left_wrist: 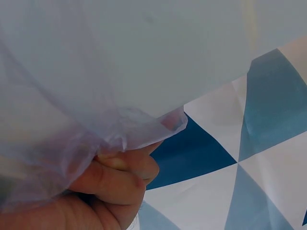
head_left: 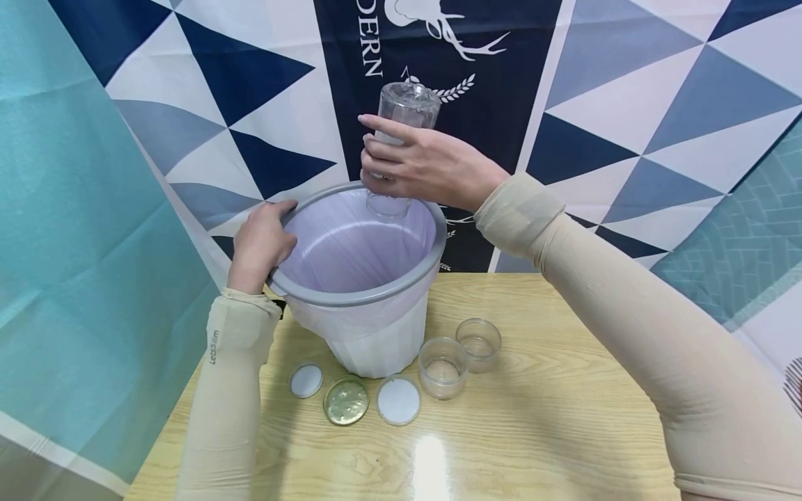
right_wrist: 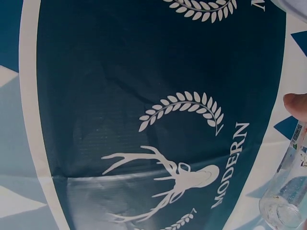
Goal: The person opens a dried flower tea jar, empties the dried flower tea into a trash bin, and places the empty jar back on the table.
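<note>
A white trash bin (head_left: 382, 351) with a grey rim (head_left: 366, 298) stands on the table, lined with a thin lilac plastic bag (head_left: 344, 261). My left hand (head_left: 260, 240) grips the rim at the left; in the left wrist view its curled fingers (left_wrist: 115, 184) hold the bag's folded edge. Over the bin's mouth, my right hand (head_left: 420, 167) grips a clear jar (head_left: 410, 104), its thick base up and its other end pointing down into the bin. Only a thumb (right_wrist: 298, 105) and part of the clear jar (right_wrist: 283, 208) show in the right wrist view.
In front of the bin lie a small white lid (head_left: 306, 380), a gold lid (head_left: 347, 401) and a larger white lid (head_left: 398, 401). Two clear open containers, a nearer cup (head_left: 443, 379) and a farther cup (head_left: 479, 348), stand right of them. Patterned cloth (head_left: 276, 83) hangs behind.
</note>
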Available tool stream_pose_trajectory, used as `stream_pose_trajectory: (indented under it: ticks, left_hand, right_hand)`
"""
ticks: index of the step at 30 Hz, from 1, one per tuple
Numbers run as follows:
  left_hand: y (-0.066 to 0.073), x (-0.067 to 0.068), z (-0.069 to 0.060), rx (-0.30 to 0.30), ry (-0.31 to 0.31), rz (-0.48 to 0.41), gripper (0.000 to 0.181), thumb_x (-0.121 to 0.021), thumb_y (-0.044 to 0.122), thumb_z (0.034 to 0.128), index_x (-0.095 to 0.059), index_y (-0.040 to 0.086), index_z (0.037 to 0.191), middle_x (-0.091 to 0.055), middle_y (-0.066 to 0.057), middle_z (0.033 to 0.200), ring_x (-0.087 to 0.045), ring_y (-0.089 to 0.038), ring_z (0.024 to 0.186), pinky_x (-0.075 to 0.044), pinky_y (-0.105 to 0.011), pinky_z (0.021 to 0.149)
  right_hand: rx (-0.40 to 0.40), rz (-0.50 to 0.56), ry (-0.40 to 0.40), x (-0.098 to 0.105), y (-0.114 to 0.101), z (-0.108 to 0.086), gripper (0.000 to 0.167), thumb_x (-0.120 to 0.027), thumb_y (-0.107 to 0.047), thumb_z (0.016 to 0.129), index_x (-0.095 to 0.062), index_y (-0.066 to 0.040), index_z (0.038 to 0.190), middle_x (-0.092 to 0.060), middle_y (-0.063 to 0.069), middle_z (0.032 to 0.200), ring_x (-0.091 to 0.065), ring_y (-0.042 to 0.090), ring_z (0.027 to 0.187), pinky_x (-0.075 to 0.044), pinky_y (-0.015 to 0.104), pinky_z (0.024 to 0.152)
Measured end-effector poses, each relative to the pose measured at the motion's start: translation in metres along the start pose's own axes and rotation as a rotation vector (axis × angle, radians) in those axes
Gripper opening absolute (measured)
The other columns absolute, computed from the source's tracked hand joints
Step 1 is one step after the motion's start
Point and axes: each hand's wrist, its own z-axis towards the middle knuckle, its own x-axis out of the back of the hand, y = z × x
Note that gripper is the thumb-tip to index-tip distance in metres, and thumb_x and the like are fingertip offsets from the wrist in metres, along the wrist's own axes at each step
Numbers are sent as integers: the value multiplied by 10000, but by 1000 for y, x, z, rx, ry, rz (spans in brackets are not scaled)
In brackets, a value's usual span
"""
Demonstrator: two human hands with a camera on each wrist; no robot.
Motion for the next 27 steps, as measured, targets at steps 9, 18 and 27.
stream_pose_trajectory:
  ticks: [9, 18, 27]
  left_hand:
    - [0, 1, -1, -4, 8, 17, 680, -517, 1, 870, -483, 77, 1545, -509, -251, 1528, -533, -465, 1333, -495, -659, 989]
    - [-3, 5, -1, -10, -12, 21, 643, -434, 503, 1076, -386, 150, 1611, -419, -192, 1623, -382, -435, 1490, -353, -725, 1089]
    - [17, 6, -18, -215, 189, -27, 515, -411, 382, 1113, -504, 110, 1540, -546, -176, 1514, -473, -443, 1367, -376, -615, 1138]
  right_hand:
    - [-83, 76, 18, -4, -3, -8, 659, -684, 100, 846, -538, -132, 1446, -584, 146, 1387, -517, 329, 1334, -216, 503, 1291]
    - [-331, 321, 27, -6, -8, -25, 541, -616, 67, 943, -572, -146, 1438, -628, 165, 1347, -571, 353, 1297, -356, 509, 1216]
    - [-656, 509, 163, -13, -23, -43, 447, -528, -42, 936, -631, -83, 1368, -687, 170, 1140, -625, 372, 1042, -503, 517, 958]
